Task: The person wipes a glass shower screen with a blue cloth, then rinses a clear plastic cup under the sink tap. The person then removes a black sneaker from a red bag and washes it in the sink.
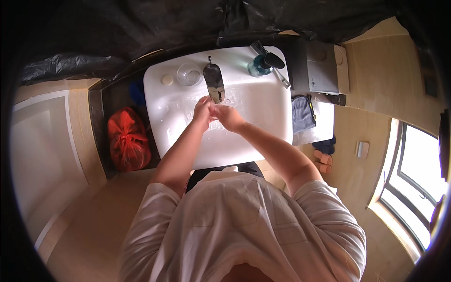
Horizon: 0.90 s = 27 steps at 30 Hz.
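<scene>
My left hand [203, 112] and my right hand [228, 117] meet just below the spout of a metal faucet [214, 79], over a white washbasin [253, 137]. The fingers touch and overlap, and whether something small lies between them cannot be made out. Water runs and splashes around the hands in the bowl. Behind them on the basin's back ledge stands a clear cup [189, 74], left of the faucet, with a pale round piece [167, 80] beside it. A teal pump bottle with a black top [259, 67] stands at the back right.
A black brush [258, 47] and a pale-handled tool [283, 79] lie near the bottle. Left of the basin is a tied red plastic bag [128, 139]. To the right are a grey cloth [303, 114], a box [322, 75] and slippers [323, 161]. Black plastic sheeting [169, 28] hangs behind.
</scene>
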{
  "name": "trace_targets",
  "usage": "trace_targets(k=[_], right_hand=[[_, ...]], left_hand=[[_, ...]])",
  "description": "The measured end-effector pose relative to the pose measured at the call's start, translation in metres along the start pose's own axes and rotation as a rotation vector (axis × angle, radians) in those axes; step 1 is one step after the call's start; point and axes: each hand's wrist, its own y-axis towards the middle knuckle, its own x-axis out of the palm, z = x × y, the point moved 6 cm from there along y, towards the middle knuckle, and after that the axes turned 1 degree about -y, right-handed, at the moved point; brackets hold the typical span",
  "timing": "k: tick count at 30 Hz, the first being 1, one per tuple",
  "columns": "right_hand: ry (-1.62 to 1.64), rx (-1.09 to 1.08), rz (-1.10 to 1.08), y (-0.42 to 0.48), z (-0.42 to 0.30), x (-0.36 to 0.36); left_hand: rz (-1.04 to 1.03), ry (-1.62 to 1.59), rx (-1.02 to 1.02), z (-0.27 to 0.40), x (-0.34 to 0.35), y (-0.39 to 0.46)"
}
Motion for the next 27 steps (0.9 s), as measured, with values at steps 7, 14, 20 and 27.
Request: trace_targets(k=[7, 14, 20, 27], right_hand=[[-0.554, -0.432, -0.019, -0.009, -0.030, -0.021], [0.719, 0.405, 0.150, 0.019, 0.019, 0.017], [-0.245, -0.260, 0.169, 0.006, -0.009, -0.007], [-0.292, -0.141, 0.646, -0.026, -0.037, -0.058]], left_hand=[[-0.319, 0.075, -0.432, -0.005, -0.014, -0.007], [-0.177, -0.104, 0.174, -0.007, -0.004, -0.008], [0.058, -0.201, -0.186, -0.016, -0.026, 0.011], [0.148, -0.405, -0.279, -0.024, -0.030, 0.005]])
